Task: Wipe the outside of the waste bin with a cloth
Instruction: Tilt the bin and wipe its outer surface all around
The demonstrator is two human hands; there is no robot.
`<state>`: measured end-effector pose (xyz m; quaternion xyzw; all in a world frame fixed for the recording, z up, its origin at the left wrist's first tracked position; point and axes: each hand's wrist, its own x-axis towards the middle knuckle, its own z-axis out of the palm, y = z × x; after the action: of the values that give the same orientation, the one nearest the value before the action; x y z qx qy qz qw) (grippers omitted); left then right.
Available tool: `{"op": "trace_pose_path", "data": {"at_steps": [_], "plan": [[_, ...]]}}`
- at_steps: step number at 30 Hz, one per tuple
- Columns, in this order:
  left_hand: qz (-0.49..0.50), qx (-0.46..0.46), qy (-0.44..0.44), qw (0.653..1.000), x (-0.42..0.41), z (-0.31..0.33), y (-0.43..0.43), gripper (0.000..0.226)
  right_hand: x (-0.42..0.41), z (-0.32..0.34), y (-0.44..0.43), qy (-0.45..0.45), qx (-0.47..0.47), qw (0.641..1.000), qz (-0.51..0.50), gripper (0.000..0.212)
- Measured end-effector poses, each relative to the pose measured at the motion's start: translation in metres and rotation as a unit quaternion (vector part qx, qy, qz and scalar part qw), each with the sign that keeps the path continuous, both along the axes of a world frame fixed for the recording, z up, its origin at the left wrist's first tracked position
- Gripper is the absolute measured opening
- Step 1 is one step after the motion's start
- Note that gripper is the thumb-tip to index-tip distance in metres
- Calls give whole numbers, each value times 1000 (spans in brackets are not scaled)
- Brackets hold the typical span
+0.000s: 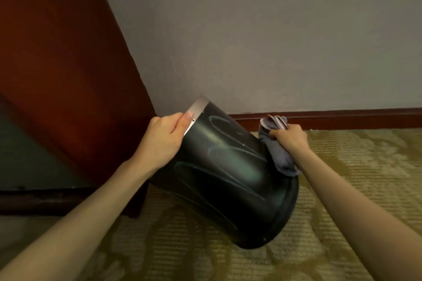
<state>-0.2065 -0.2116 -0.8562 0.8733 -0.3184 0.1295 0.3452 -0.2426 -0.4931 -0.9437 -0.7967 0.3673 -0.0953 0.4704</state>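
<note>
A black round waste bin (228,173) with a silver rim band is tipped over, its mouth pointing up and to the left and its base toward me. Wet wipe streaks curve across its side. My left hand (164,139) grips the rim, thumb on the silver band. My right hand (290,138) holds a bunched grey cloth (277,155) pressed against the bin's right side.
A dark red wooden panel (57,75) stands at the left, close to the bin's mouth. A grey wall (274,41) with a red-brown baseboard (342,118) runs behind. Patterned yellow-green carpet (365,178) covers the floor.
</note>
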Motion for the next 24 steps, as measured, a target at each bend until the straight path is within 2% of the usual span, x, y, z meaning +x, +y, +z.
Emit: {"op": "trace_pose_path", "data": {"at_steps": [5,11,18,21,24], "plan": [[37,13,20,999,3,0,-2,48,2,5,9,-15,-42,999,26,28],[43,18,51,998,9,3,0,49,-22,23,46,-50,-81,995,-25,22],[82,28,85,993,20,2,-3,53,-70,26,131,-229,-111,964,-82,29],[97,24,72,992,21,1,-5,55,-84,13,159,-260,-172,948,-61,40],[99,7,48,994,18,0,-4,54,-87,7,163,-275,-184,942,-48,43]]}}
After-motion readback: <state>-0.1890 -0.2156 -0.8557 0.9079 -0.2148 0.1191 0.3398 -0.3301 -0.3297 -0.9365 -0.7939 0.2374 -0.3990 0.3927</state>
